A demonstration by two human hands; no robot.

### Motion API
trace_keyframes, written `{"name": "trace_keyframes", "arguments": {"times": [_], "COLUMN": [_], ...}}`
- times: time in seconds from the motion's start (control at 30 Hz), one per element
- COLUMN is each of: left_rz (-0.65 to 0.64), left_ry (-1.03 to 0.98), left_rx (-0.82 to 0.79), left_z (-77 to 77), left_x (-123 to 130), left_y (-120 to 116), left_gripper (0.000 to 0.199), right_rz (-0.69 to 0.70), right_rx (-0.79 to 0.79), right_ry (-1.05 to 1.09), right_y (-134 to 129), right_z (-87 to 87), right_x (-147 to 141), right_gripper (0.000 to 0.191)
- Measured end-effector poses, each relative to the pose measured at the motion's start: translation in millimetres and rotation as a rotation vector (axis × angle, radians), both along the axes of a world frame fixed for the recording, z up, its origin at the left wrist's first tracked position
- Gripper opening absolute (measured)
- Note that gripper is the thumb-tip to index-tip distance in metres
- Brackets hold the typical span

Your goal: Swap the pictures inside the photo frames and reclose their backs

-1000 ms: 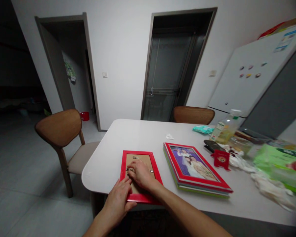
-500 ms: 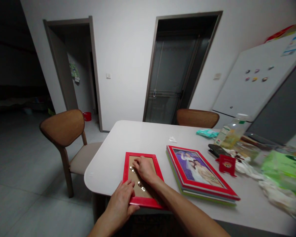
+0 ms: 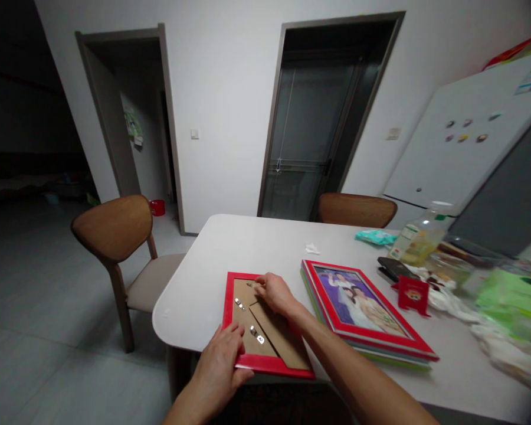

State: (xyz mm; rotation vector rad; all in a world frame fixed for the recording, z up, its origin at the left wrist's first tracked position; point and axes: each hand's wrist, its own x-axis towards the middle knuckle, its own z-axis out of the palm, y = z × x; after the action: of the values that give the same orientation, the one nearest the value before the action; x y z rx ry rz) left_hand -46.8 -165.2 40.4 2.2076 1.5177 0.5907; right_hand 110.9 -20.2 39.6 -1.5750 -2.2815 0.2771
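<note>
A red picture frame (image 3: 274, 365) lies back side up at the table's near edge. Its brown backing board (image 3: 242, 332) carries small metal hangers (image 3: 256, 334) and a folding stand flap (image 3: 285, 337). My left hand (image 3: 221, 357) grips the frame's lower left corner, thumb on the near edge and fingers over the left side. At the far end of the board is my right hand (image 3: 277, 293), its fingers pinched together beside another small metal piece (image 3: 249, 285). Whatever lies between those fingertips is hidden.
Right of the frame sits a stack of framed photos (image 3: 358, 301). Beyond it are a dark phone (image 3: 396, 268), a red card-like stand (image 3: 413, 296), a bottle (image 3: 420, 239), crumpled tissues and a green pack (image 3: 513, 301). A chair (image 3: 115, 230) stands at the left.
My right hand has moved away and to the right, toward the frame's far edge, uncovering more of the backing and stand flap. My left hand keeps its hold on the corner.
</note>
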Motion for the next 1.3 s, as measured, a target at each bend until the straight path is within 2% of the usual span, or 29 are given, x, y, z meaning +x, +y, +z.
{"name": "trace_keyframes", "arguments": {"times": [0.13,0.23,0.37,0.5,0.63,0.77,0.87,1.03,1.17,1.3], "left_rz": [-0.007,0.006,0.021,0.01,0.007,0.011,0.021,0.083,0.169,0.223], "left_ry": [-0.005,-0.022,-0.036,-0.034,-0.026,-0.042,-0.082,-0.284,-0.488,-0.77], "left_rx": [0.008,0.02,0.044,0.052,0.035,0.05,0.052,-0.011,-0.06,-0.061], "left_z": [-2.0,-7.1,-11.3,-7.2,-5.6,-15.2,-21.1,-11.4,0.9,2.6], "left_x": [-0.4,-0.8,-1.4,-0.2,2.5,4.0,4.8,7.4,10.5,9.1], "left_y": [0.2,1.5,1.8,-0.3,0.9,5.1,5.9,5.8,14.2,27.5], "left_gripper": [0.025,0.033,0.045,0.027,0.026,0.031,0.041,0.056,0.049,0.036], "right_rz": [0.096,0.129,0.079,0.052,0.087,0.076,0.039,0.017,0.01,0.047], "right_rx": [-0.038,-0.008,0.053,0.088,0.094,0.031,0.015,0.009,0.007,0.007], "right_ry": [-0.078,-0.117,-0.131,-0.109,-0.014,-0.017,0.033,0.073,0.077,0.177], "right_y": [-19.0,-31.9,-36.1,-42.0,-66.4,-87.6,-87.9,-76.9,-79.0,-89.0], "right_z": [7.8,6.0,1.0,1.3,2.4,0.4,-0.4,12.0,34.2,49.7], "right_x": [35.2,44.5,39.2,35.1,32.4,27.4,24.7,27.8,29.1,20.7], "right_gripper": [0.02,0.021,0.026,0.025,0.024,0.033,0.037,0.034,0.029,0.032]}}
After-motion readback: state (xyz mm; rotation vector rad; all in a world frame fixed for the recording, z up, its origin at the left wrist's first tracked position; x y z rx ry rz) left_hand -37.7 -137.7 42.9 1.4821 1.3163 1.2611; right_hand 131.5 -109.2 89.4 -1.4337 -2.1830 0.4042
